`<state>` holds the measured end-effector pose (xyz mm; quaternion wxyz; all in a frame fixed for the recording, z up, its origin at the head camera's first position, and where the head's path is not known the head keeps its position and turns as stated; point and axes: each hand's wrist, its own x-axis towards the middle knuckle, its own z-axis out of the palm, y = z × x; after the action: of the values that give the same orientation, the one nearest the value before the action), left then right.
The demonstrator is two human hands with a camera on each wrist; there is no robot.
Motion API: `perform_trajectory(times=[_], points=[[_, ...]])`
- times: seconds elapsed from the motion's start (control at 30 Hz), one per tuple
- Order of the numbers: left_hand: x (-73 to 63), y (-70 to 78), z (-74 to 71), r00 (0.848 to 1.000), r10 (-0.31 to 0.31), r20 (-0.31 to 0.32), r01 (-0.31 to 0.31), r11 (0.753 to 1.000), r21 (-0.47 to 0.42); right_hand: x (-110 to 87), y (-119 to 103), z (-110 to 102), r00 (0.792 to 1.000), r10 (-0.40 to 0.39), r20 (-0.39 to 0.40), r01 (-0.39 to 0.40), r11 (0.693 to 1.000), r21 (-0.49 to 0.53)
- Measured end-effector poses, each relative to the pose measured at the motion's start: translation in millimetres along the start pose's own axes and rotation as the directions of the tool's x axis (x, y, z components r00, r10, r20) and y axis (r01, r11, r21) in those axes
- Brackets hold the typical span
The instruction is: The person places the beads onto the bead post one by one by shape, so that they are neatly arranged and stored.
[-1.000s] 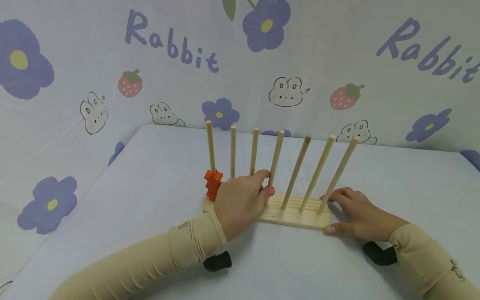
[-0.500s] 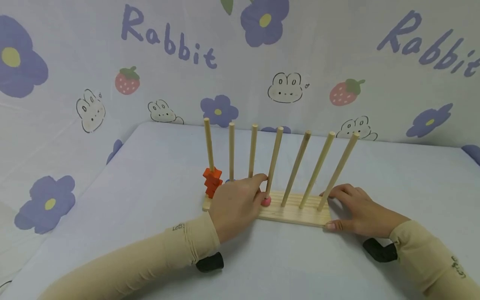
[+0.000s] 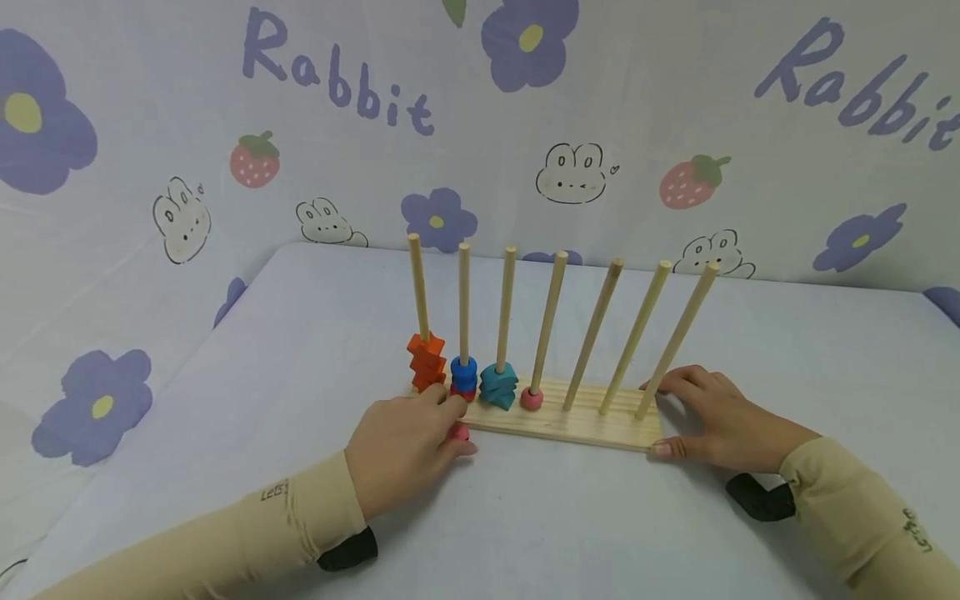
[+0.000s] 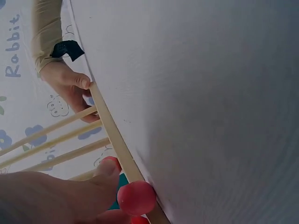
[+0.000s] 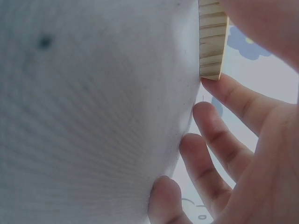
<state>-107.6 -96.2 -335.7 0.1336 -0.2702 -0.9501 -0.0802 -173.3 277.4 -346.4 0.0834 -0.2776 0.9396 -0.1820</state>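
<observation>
A wooden peg board with a row of upright pegs lies on the table. My left hand is at its front left, holding a round pink bead between thumb and fingers close to the front edge. Orange star-shaped beads are stacked on the leftmost peg. Blue beads over a red one are on the second peg, teal beads on the third. A single pink bead sits low on the fourth. My right hand grips the board's right end, thumb in front and fingers behind.
Three bare pegs stand toward the board's right end. White cloth covers the table, and a patterned curtain hangs behind it. Black devices are worn at both wrists.
The pink bead slid down to the base of the fourth peg. My left hand let it go and moved left and down to the front edge. The right hand stayed in place.
</observation>
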Motion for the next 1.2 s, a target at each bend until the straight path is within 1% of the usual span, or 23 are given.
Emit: perform_trajectory(times=[0.17,0.3,0.37,0.43,0.47,0.53,0.6,0.63,0.7,0.8,0.87,0.93,0.97,1.0,1.07,1.13,1.2], points=[[1.9,-0.3,1.0,0.999,0.012,0.044,-0.012,1.000,-0.008,-0.1,1.5,0.3,1.000,0.003,0.001,-0.003,1.000,-0.006],[3.0,-0.5,1.7,0.998,0.026,0.054,-0.026,1.000,-0.004,0.6,2.0,0.1,1.000,0.006,0.002,-0.006,1.000,-0.016],[4.1,-0.4,0.7,0.998,0.021,0.056,-0.020,1.000,-0.009,0.6,1.7,-0.5,1.000,0.011,0.003,-0.011,1.000,-0.018],[5.9,0.5,-3.6,0.999,0.007,0.053,-0.006,1.000,-0.026,0.8,1.6,-0.7,1.000,0.011,0.002,-0.011,1.000,-0.016],[7.2,1.3,-7.4,0.999,0.007,0.037,-0.005,0.999,-0.045,0.8,1.4,-0.8,1.000,0.012,0.003,-0.011,1.000,-0.014],[10.7,3.7,-17.8,1.000,0.022,-0.019,-0.024,0.995,-0.096,0.6,1.1,-0.9,1.000,0.016,0.004,-0.015,1.000,-0.009],[15.4,7.5,-32.2,0.993,0.060,-0.099,-0.076,0.983,-0.167,0.5,0.8,-0.7,1.000,0.016,0.003,-0.016,1.000,-0.005],[18.2,9.7,-40.3,0.986,0.080,-0.147,-0.109,0.973,-0.202,0.4,0.7,-0.6,1.000,0.017,0.003,-0.017,1.000,-0.004],[24.7,14.9,-57.7,0.966,0.115,-0.231,-0.177,0.948,-0.266,0.1,0.9,-0.2,1.000,0.018,0.002,-0.018,1.000,-0.004],[35.3,22.7,-82.0,0.927,0.140,-0.347,-0.256,0.914,-0.314,0.5,1.1,-0.2,1.000,0.011,-0.003,-0.011,1.000,-0.008],[43.2,27.4,-94.1,0.901,0.147,-0.408,-0.293,0.900,-0.323,0.7,1.3,-0.4,1.000,0.010,-0.003,-0.010,1.000,-0.009],[51.5,30.6,-101.5,0.882,0.140,-0.451,-0.307,0.895,-0.323,0.9,1.3,-0.6,1.000,0.010,-0.006,-0.010,1.000,-0.010],[55.6,31.7,-103.7,0.878,0.128,-0.462,-0.304,0.895,-0.328,0.9,1.4,-0.6,1.000,0.011,-0.006,-0.011,1.000,-0.009],[59.4,32.5,-105.0,0.877,0.113,-0.467,-0.295,0.894,-0.337,1.1,1.4,-0.6,1.000,0.006,-0.007,-0.006,1.000,-0.010],[65.8,33.4,-105.6,0.883,0.067,-0.465,-0.256,0.898,-0.358,1.5,1.1,0.0,1.000,0.007,-0.004,-0.007,1.000,-0.002],[71.8,34.8,-105.2,0.892,0.016,-0.451,-0.211,0.899,-0.384,1.5,1.5,0.4,1.000,0.005,-0.004,-0.005,1.000,0.001],[77.6,37.8,-105.1,0.900,-0.015,-0.436,-0.181,0.896,-0.404,0.3,2.1,-0.2,1.000,0.010,-0.001,-0.010,1.000,0.008]])
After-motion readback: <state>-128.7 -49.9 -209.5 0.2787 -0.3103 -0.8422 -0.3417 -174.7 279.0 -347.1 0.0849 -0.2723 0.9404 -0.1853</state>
